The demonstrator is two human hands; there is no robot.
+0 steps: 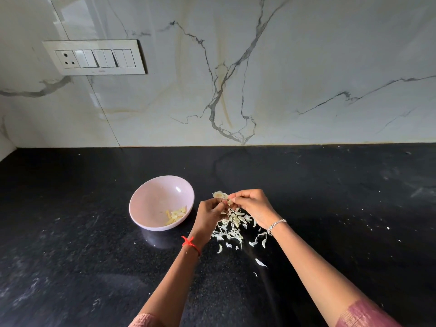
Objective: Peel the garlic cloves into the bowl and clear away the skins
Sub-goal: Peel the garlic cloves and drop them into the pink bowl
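Both hands, left [208,214] and right [251,204], pinch one papery garlic clove [221,196] above white skin scraps [232,226] on black stone counter [94,267], beside pale pink round bowl [151,199] of peeled cloves [177,214].

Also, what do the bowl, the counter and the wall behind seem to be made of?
Bowl: pale pink, smooth, with a small soft highlight; probably plastic or melamine, though glazed ceramic is possible.
Counter: black polished stone, likely granite; fine speckles, and it faintly mirrors the bowl.
Wall: glossy white with grey veins; marble or marble-look tile, and a joint line shows.
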